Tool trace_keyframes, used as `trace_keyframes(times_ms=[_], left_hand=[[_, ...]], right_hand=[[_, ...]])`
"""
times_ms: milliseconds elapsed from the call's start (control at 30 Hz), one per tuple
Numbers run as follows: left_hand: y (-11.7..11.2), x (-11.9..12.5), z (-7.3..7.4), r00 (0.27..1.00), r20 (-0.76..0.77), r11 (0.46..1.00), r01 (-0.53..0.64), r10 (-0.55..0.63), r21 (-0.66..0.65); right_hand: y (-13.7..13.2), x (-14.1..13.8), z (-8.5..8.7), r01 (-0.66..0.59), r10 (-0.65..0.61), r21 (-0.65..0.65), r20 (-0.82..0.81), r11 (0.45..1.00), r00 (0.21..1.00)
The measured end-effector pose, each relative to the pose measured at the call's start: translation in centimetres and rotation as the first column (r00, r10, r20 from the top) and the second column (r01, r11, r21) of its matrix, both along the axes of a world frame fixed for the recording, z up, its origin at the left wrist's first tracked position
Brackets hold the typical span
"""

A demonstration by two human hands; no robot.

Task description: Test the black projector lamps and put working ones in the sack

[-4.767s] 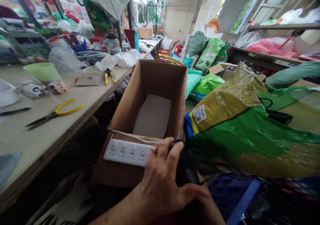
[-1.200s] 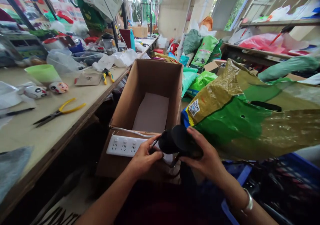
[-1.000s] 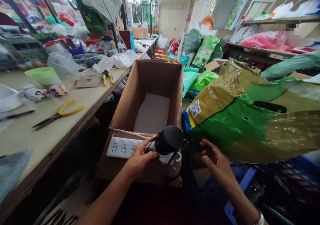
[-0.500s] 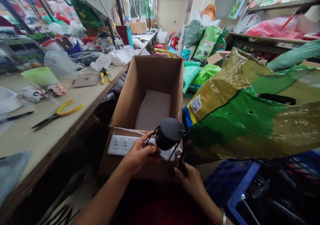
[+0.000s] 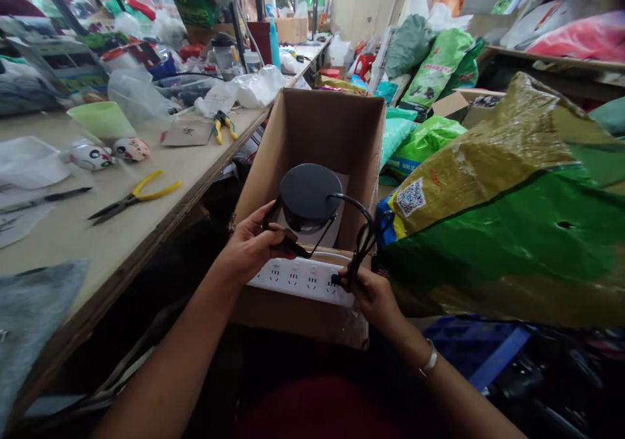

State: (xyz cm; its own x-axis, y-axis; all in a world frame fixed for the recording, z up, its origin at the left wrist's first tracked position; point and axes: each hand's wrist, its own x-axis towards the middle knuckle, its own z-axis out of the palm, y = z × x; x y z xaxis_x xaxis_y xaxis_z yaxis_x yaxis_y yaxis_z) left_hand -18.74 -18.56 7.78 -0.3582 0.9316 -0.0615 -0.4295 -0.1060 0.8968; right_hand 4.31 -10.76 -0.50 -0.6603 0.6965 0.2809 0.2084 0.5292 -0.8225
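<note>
My left hand (image 5: pixel 251 247) is closed round the wire frame of a round black device (image 5: pixel 310 197), holding it over an open cardboard box (image 5: pixel 326 129). A black cable (image 5: pixel 362 230) runs from the device down to my right hand (image 5: pixel 370 294), which pinches the cable's plug end just above a white power strip (image 5: pixel 299 277). The strip lies across the near edge of the box. A white sheet covers the box floor behind the device.
A long workbench (image 5: pixel 88 230) runs along the left with yellow-handled pliers (image 5: pixel 134 197), small painted toys (image 5: pixel 105 154), a green bowl (image 5: pixel 100 118) and clutter. A large green and yellow sack (image 5: pixel 498 217) presses against the box on the right. A blue crate (image 5: pixel 493 357) sits lower right.
My left hand has lifted the black device higher over the box. My right hand went from the device to its cable and now holds the plug end at the power strip.
</note>
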Motion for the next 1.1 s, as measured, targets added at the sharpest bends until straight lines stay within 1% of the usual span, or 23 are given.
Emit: trace_keyframes(times_ms=[167, 300, 367, 433, 533, 600, 700, 767, 833, 967, 1100], left_hand=[[0.1, -1.1, -1.5, 0.999, 0.018, 0.999, -0.031, 0.031, -0.039], [0.6, -1.7, -2.4, 1.0, 0.02, 1.0, -0.016, 0.017, -0.012], [1.1, -2.0, -2.6, 1.0, 0.007, 1.0, 0.02, -0.02, 0.011], [1.6, -2.3, -2.8, 0.999, -0.003, 0.998, 0.049, -0.049, 0.025], [2.5, -2.6, -3.2, 0.999, 0.013, 0.998, 0.049, -0.049, 0.043], [3.0, -2.7, -3.5, 0.999, 0.019, 0.998, 0.03, -0.031, 0.053], [3.4, -2.7, -3.9, 1.0, 0.003, 0.998, 0.03, -0.03, 0.059], [3.4, -2.8, -3.9, 0.999, -0.006, 0.997, 0.038, -0.037, 0.071], [3.4, -2.9, -3.8, 1.0, -0.02, 0.996, 0.021, -0.019, 0.082], [3.4, -3.4, -3.3, 0.996, -0.08, 0.993, -0.024, 0.033, 0.114], [3.3, -3.8, -3.0, 0.989, -0.143, 0.991, -0.011, 0.03, 0.133]], right_hand=[[-0.1, -0.8, -0.1, -0.117, 0.113, 0.114, 0.038, 0.987, 0.993], [-0.6, -0.6, -1.4, -0.173, 0.163, 0.2, 0.067, 0.964, 0.984], [-0.8, -0.4, -2.4, -0.178, 0.164, 0.247, 0.074, 0.953, 0.984], [-1.1, -0.3, -3.2, -0.153, 0.138, 0.296, 0.072, 0.943, 0.988], [-1.4, -0.3, -3.8, -0.095, 0.084, 0.343, 0.048, 0.935, 0.995], [-1.6, -0.5, -3.6, -0.065, 0.06, 0.318, 0.025, 0.946, 0.998], [-1.9, -0.7, -3.1, -0.045, 0.045, 0.244, 0.005, 0.969, 0.999], [-1.9, -0.8, -2.7, -0.043, 0.043, 0.223, 0.004, 0.974, 0.999], [-2.0, -0.9, -2.6, -0.038, 0.038, 0.217, 0.003, 0.975, 0.999], [-1.9, -0.9, -3.0, -0.032, 0.028, 0.202, 0.022, 0.979, 0.999], [-1.7, -0.8, -3.6, -0.057, 0.047, 0.208, 0.053, 0.976, 0.997]])
